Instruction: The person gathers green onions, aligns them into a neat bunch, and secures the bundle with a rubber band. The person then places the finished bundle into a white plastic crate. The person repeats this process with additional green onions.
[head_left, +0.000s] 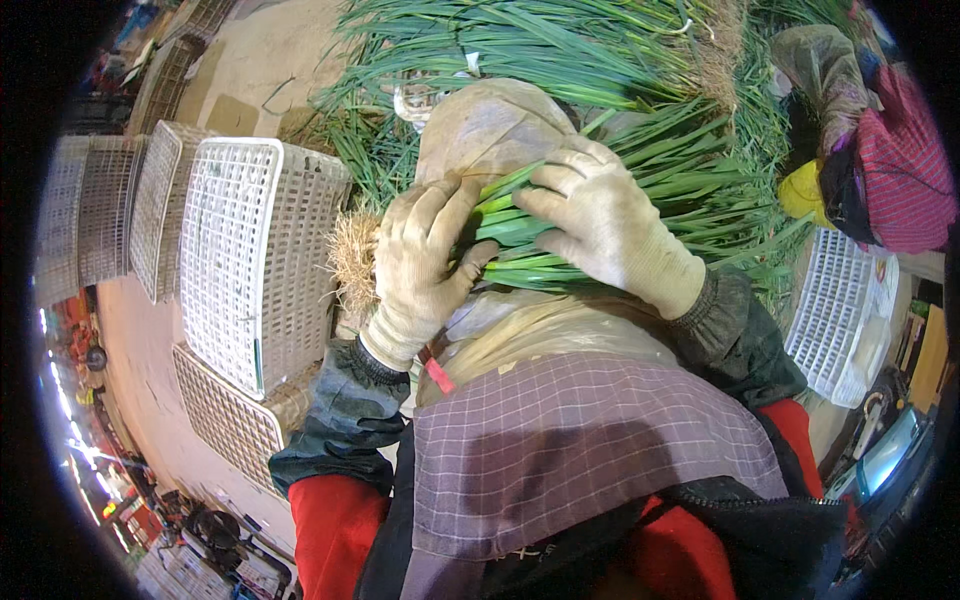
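Observation:
Across my lap lies a bundle of leafy green stalks (517, 225), probably leeks or garlic greens, with its pale fibrous roots (355, 259) sticking out at the left. My left hand (424, 255), in a cream knit glove, is closed around the bundle just beside the roots. In a matching glove, my right hand (600, 214) rests on the leaves further right, fingers curled over them. Its palm side is hidden, so how firmly it grips is unclear. A plastic-like cover (487, 135) wraps my knee behind the bundle.
A large heap of similar greens (510, 45) spreads beyond my knees. White perforated plastic crates (225, 255) stand at the left, one resting on another crate (225, 405). Another white crate (844, 315) is at the right, near a person in a pink striped garment (904, 161).

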